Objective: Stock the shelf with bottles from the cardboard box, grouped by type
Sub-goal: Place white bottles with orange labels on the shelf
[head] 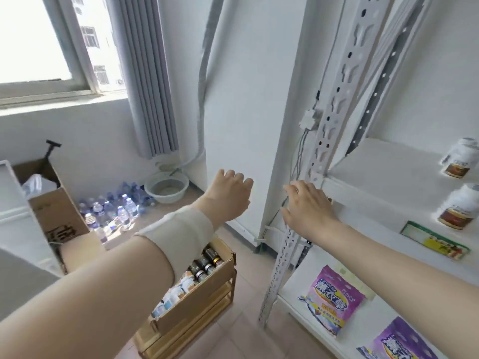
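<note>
The left hand [228,198] hung curled and empty; the right hand [308,208], open, neared the shelf [375,193]. Reaching blind risked toppling standing bottles [456,206].

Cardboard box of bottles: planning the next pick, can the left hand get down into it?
Probably yes: the cardboard box is open-topped below the left forearm, and the left hand is empty.

I am wearing the single wide-angle camera on my head; it is looking forward and down, close over my forearms, facing the white metal shelf [388,203] at right.
</note>
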`<state>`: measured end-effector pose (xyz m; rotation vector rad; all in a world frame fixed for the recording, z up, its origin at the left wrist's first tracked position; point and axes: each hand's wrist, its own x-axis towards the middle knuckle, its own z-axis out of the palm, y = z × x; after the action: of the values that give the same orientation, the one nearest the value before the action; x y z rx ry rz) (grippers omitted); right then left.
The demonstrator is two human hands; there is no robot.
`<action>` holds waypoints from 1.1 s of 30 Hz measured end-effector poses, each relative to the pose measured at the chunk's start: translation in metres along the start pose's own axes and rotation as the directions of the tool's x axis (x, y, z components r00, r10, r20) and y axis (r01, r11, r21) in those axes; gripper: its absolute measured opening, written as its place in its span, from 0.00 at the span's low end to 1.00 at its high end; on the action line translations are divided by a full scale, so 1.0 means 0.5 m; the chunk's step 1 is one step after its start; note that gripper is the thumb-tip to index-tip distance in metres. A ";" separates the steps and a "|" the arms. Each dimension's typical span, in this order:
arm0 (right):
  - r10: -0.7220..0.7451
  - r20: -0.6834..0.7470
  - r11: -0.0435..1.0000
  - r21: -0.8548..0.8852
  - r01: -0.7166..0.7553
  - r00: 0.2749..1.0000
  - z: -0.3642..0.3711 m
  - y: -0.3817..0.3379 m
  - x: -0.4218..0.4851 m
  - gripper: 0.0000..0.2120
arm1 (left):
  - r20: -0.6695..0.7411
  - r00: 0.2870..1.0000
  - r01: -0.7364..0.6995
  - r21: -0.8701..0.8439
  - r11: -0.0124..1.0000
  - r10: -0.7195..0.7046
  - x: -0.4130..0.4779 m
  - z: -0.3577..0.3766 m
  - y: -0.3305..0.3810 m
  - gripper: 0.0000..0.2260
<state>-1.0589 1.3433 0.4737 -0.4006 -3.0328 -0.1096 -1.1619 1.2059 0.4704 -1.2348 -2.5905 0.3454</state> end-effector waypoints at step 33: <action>-0.216 0.885 0.974 0.227 0.024 0.413 1.070 -0.467 0.406 0.24 | 0.973 -0.027 0.958 -0.041 -0.284 -0.230 -0.137 1.151 -0.076 0.24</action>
<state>-1.3530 1.2137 -0.0543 -0.2564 -4.1110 0.6010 -1.3339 1.0686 -0.0673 1.4173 -3.4354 -1.3848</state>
